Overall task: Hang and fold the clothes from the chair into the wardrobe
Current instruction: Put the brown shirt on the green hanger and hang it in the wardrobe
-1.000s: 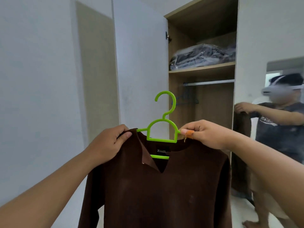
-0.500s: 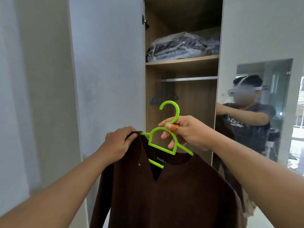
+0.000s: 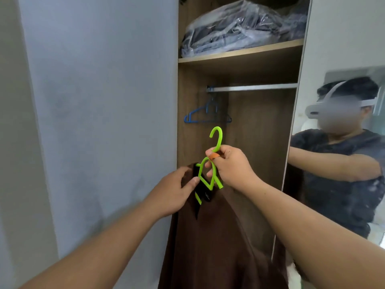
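Since half a second ago the view has closed in on the open wardrobe (image 3: 239,113), the hanger has turned nearly edge-on, and the right hand has slid up to the base of its hook. Largest in view, the wardrobe stands with its pale grey door (image 3: 100,101) swung open at left and a mirrored door (image 3: 341,142) at right, where the person's reflection shows. On the wooden shelf (image 3: 239,56) lies a bundle of dark clothes in clear plastic (image 3: 241,28); below it runs a metal rail (image 3: 252,87), with a blue hanger (image 3: 200,115) hooked at its left end. A brown shirt (image 3: 218,236) hangs in front of the lower wardrobe opening, draped on a green hanger (image 3: 210,174) whose hook points up, below the rail and apart from it. Closed around the hanger's neck, the right hand (image 3: 231,170) pinches just under the hook, with an orange band visible on one finger. At the shirt's near shoulder, the left hand (image 3: 177,192) is closed on the fabric beside the hanger's arm, thumb pressed against the collar edge.
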